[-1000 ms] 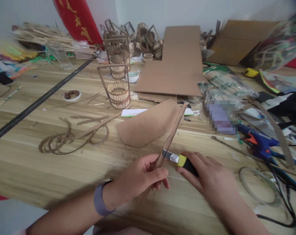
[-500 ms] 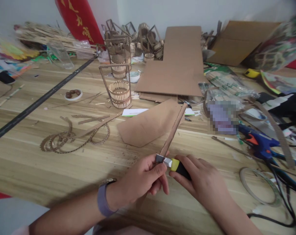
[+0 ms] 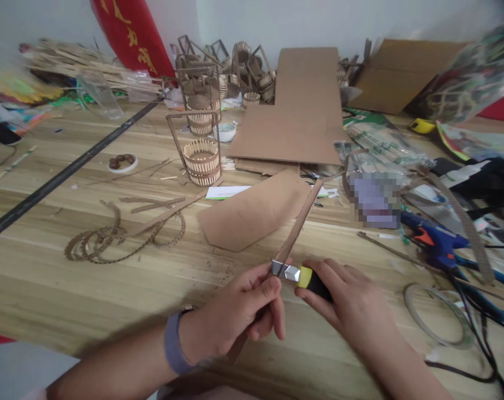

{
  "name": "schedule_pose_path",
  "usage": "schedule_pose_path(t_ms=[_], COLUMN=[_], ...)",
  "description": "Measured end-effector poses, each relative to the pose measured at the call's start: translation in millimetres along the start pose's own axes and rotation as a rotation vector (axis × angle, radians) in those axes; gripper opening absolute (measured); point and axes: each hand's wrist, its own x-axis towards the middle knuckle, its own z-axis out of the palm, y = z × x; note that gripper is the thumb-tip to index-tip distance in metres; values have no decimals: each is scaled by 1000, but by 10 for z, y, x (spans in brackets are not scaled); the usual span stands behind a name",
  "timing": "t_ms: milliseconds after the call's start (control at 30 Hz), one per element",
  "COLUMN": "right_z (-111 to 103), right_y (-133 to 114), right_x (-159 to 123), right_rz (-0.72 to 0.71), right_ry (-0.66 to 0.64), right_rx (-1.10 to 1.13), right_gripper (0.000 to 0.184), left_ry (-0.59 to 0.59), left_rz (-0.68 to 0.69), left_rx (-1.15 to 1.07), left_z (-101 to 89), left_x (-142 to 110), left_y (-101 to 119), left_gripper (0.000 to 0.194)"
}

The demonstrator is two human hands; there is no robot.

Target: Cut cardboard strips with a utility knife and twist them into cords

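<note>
So a second ago I had the blade [image 3: 278, 268] crossing the strip [image 3: 300, 222] a bit up from the left hand [image 3: 239, 311], and now it's down just above that hand's thumb [image 3: 271, 289]. Half a second back the knife [image 3: 312, 280] was pushed further over toward the left hand, so that's eased off slightly. Same with the right hand [image 3: 356, 305]: really close to the left hand mid-way, a little further from it now. Left hand's changed too, thumb tip's higher and a finger dangles lower than a second ago.
</note>
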Motion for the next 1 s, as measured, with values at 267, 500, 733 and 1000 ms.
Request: schedule_pose_path(t_ms=[267,500,733,1000], right_z=[40,30,41,98], right_y=[60,102,-4,-110], right_x=[-34,-47,-16,-1], right_rz=[25,52,6,-21], right_ry=[-30,-22,15,24], right_rx=[-8,-7,-69,-11], right_gripper=[42,42,45,48], left_ry=[-2,-22,5,88], left_rz=[8,-16,13,-16], left_rx=[-36,-16,20,106], left_z=[20,30,-30,-9], left_x=[-11,-37,12,0], left_y=[20,49,35,-14], left_gripper=[40,42,47,67])
